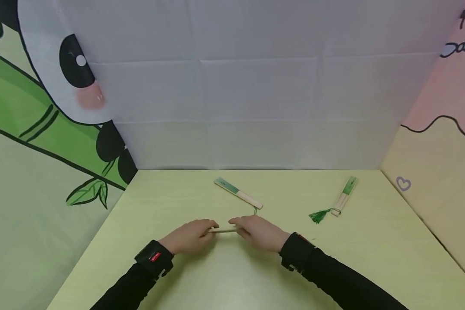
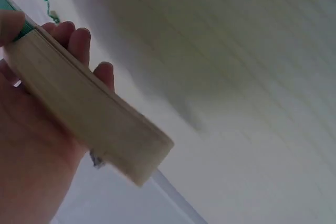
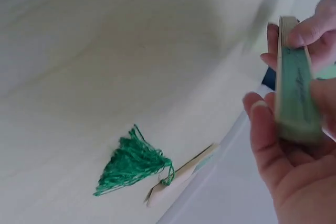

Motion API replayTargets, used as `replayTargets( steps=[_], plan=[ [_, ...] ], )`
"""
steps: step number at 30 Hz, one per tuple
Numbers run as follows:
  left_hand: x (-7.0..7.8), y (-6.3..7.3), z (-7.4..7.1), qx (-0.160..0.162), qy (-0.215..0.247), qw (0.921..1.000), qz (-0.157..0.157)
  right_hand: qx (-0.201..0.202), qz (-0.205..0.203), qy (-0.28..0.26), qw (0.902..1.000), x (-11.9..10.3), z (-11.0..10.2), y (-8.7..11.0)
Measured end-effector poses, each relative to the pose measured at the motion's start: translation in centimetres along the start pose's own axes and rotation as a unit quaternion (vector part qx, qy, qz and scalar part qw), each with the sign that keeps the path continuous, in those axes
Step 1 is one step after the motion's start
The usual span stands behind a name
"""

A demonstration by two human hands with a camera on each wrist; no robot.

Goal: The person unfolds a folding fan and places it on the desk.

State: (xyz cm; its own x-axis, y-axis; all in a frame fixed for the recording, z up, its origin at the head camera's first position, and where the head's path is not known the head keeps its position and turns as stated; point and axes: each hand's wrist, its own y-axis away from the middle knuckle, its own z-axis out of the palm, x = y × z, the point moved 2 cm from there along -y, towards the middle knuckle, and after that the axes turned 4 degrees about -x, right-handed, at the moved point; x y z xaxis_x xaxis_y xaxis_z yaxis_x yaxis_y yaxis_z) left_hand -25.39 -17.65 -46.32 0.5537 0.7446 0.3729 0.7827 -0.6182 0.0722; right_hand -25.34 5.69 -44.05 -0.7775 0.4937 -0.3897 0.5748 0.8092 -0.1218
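Both hands hold a folded fan (image 1: pixel 223 230) level between them, above the front half of the table. My left hand (image 1: pixel 193 236) grips one end; in the left wrist view its thumb lies where the bare wooden ribs (image 2: pixel 100 108) meet the green part, its fingers behind. The right hand (image 1: pixel 260 233) grips the other end. In the right wrist view its fingers and thumb are on either side of the fan's green part (image 3: pixel 296 93), which carries dark markings. The left hand (image 3: pixel 320 30) pinches the wooden end there.
A second folded fan (image 1: pixel 238 193) lies on the table (image 1: pixel 170 193) just beyond the right hand. A third fan (image 1: pixel 345 196), with a green tassel (image 1: pixel 318 215), lies farther right. Printed cloth walls (image 1: pixel 255 86) enclose the table's back and sides.
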Motion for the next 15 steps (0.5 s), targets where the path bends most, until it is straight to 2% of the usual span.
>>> replayTargets(
  steps=[2,4,6,7,8,9,10,12,13,14,15],
  plan=[
    [0.0,-0.3,-0.3,0.005,0.042,0.9991,0.005,0.036,0.007,-0.029,0.9989,0.5,-0.7,0.0],
    [0.2,-0.7,-0.5,0.007,0.078,0.9969,0.014,0.071,0.031,-0.078,0.9939,0.9,-1.4,0.1],
    [0.6,-1.2,-0.7,0.010,0.114,0.9933,0.018,0.105,0.067,-0.136,0.9828,1.5,-1.8,0.2],
    [0.9,-1.4,-0.9,0.011,0.133,0.9909,0.016,0.121,0.091,-0.175,0.9729,1.9,-1.9,0.2],
    [1.2,-1.7,-1.0,0.013,0.153,0.9880,0.011,0.136,0.115,-0.217,0.9598,2.2,-2.1,0.1],
    [1.5,-2.1,-1.1,0.017,0.173,0.9847,0.005,0.152,0.137,-0.266,0.9421,2.6,-2.1,0.1],
    [1.9,-2.6,-1.2,0.023,0.193,0.9808,-0.003,0.168,0.157,-0.310,0.9224,3.0,-2.1,0.0],
    [2.7,-3.7,-1.4,0.036,0.236,0.9709,-0.021,0.198,0.194,-0.393,0.8769,3.5,-1.9,-0.1],
    [3.0,-4.3,-1.5,0.043,0.256,0.9652,-0.029,0.209,0.211,-0.425,0.8553,3.7,-1.8,-0.3],
    [3.4,-5.0,-1.6,0.051,0.276,0.9590,-0.037,0.219,0.223,-0.448,0.8379,3.8,-1.7,-0.4],
    [3.8,-5.6,-1.7,0.058,0.297,0.9520,-0.043,0.227,0.233,-0.463,0.8245,3.9,-1.6,-0.6]
  ],
)
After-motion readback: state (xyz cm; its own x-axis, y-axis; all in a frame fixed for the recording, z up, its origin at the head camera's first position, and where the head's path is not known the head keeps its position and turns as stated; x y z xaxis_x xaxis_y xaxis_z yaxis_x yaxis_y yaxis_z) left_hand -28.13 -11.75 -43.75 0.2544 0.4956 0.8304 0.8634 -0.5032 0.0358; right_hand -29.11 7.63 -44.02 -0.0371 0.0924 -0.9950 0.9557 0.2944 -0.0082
